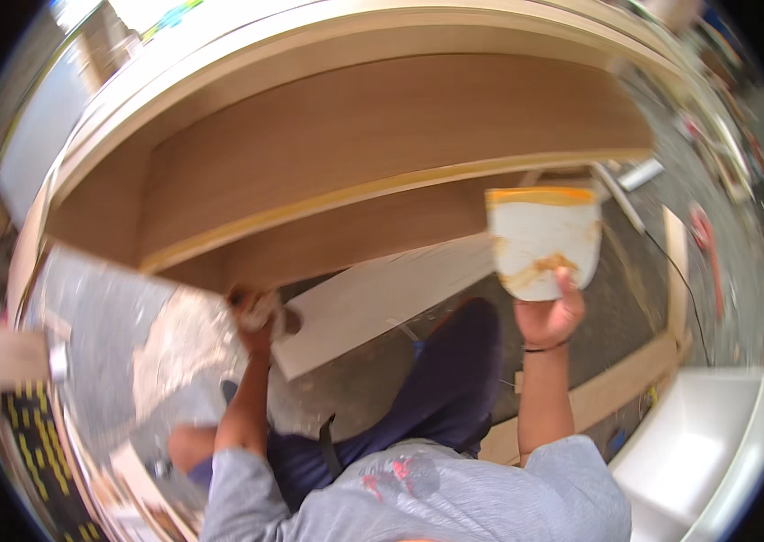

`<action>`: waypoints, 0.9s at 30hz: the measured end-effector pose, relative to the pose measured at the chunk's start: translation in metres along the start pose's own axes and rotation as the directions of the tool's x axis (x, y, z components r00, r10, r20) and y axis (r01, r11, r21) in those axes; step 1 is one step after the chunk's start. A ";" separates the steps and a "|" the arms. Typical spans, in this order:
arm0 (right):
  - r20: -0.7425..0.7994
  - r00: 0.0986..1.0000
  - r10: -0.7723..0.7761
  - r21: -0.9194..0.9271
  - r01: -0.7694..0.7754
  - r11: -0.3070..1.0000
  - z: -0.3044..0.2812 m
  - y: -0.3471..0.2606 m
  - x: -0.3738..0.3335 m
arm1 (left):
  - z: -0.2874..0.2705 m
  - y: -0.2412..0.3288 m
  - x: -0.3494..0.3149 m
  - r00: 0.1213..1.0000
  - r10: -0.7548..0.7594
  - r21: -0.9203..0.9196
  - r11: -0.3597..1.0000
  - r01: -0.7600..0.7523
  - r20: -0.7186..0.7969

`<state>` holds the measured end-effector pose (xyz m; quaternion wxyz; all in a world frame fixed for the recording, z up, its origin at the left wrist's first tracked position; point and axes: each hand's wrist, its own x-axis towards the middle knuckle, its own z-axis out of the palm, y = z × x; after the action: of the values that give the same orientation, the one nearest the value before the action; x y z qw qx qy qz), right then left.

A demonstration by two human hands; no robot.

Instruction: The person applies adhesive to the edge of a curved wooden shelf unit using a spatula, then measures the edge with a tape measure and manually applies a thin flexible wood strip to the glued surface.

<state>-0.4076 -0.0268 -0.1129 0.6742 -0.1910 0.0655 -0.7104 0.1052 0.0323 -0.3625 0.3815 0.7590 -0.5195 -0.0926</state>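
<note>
My right hand is closed on the rounded end of a flat white spreader, thumb on its face. Yellow-brown paste streaks the spreader, and its straight far edge carries an orange band. My left hand, smeared by motion, is closed round what looks like a crumpled whitish rag, close to the lower left corner of a wooden cabinet. Along the front edge of the cabinet's shelf runs a yellowish strip. The spreader is held up just in front of the cabinet's right part.
A pale board lies on the floor below the cabinet. To the right are a wooden frame piece, a dark cord, a red tool and a white box-like unit. A pale patch covers floor at left.
</note>
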 end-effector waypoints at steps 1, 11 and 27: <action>-0.025 0.999 -0.034 0.025 0.035 0.999 -0.002 0.001 0.001 | -0.002 -0.023 -0.001 0.997 0.037 0.053 0.998 -0.034 -0.065; 0.107 0.994 0.009 -0.071 -0.001 0.997 0.002 -0.075 0.010 | -0.004 -0.034 -0.019 0.951 -0.297 0.668 0.725 0.168 0.082; 0.085 0.993 -0.083 0.063 0.078 0.995 -0.038 -0.083 0.008 | -0.006 -0.015 -0.053 0.096 -0.870 0.028 0.125 0.992 0.484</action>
<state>-0.4990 -0.0346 -0.1174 0.6525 -0.2045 0.0070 -0.7297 0.0955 0.0833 -0.3819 0.2323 0.8062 0.0513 -0.5418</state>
